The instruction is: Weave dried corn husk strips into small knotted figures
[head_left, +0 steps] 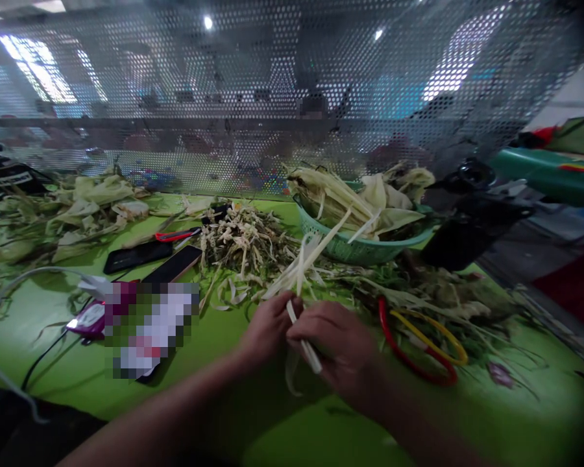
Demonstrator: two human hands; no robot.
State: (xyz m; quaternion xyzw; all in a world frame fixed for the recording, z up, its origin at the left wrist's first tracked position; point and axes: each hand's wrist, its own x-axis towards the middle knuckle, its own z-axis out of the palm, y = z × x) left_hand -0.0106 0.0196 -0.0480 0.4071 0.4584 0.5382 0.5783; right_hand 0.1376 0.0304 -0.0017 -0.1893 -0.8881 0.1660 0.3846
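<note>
Over the front of the green table, my two hands are close together, with pale corn husk strips [299,263] fanning out beyond them. My left hand [271,324] is closed around the near ends of these strips. Right beside it, my right hand [338,340] pinches a narrow, pale husk strip [311,357] that slants down toward me. A thin loose end hangs below the hands. Fingers hide the spot where the strips meet.
A green basket [370,250] of husks stands behind. Husk scraps [246,240] and a larger husk heap [87,207] lie leftward, near phones [139,257], a red cutter [175,235] and a cable [0,301]. Red and yellow loops [418,360] lie right. A perforated panel [253,97] borders the back.
</note>
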